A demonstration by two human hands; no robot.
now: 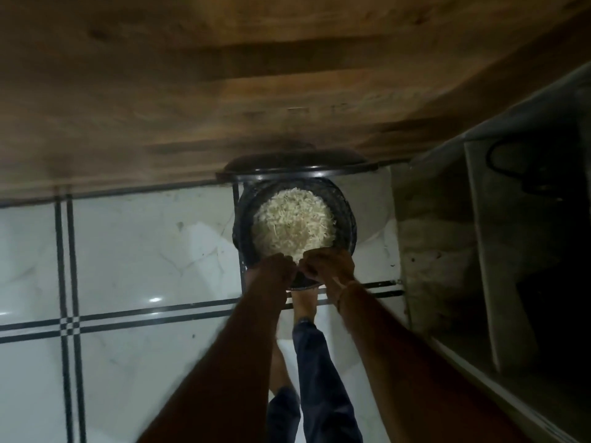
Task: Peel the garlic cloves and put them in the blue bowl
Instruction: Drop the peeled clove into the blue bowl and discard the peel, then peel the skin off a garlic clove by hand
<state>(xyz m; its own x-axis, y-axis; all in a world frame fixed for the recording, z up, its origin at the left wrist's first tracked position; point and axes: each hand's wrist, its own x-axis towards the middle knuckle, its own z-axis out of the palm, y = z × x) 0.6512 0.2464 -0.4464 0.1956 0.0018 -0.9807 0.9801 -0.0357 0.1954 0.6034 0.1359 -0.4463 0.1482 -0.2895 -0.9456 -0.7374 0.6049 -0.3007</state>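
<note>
Garlic clove, if one is in hand, is hidden: nothing of it shows between the two hands, and the blue bowl is not in view either. What does show is a heap of pale papery garlic skins (292, 223) filling a dark round bin (348, 219) on the tiled floor (144, 244), its lid (297, 163) tipped up against a wooden panel (224, 75). A clove should be small, light and firm, its dry skin brittle and loose while the flesh beneath turns slick and sticky; it is best pinched at the two ends, the skin split with a thumbnail at the root end. The left hand (275, 270) and the right hand (329, 266) hang knuckle to knuckle above the bin's near rim, fingers curled inward toward each other. Whether they pinch a clove, a scrap of skin or nothing cannot be told in this dim, blurred view. A bare foot (303, 305) stands just under the hands.
</note>
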